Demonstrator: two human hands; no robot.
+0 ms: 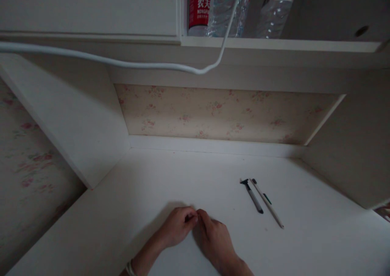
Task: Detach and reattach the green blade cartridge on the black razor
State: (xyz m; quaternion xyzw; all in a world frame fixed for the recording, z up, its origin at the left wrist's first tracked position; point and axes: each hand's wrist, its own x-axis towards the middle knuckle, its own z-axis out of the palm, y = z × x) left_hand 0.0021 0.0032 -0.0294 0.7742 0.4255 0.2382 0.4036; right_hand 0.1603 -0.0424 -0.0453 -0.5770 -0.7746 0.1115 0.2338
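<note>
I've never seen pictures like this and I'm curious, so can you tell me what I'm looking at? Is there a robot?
No robot here, just a person's two bare hands. There is one picture, from a camera worn on the person's head, looking forward and down.

The left hand, with a pale band at its wrist, and the right hand meet at the fingertips. Anything tiny pinched there is too hard to see.

They are over a flat white desktop. To their right lie a slim grey-and-black tool with a T-shaped head and a long, thin white stick with a dark tip. Above, a smooth white cord hangs in front of clear plastic bottles on a shelf.
</note>
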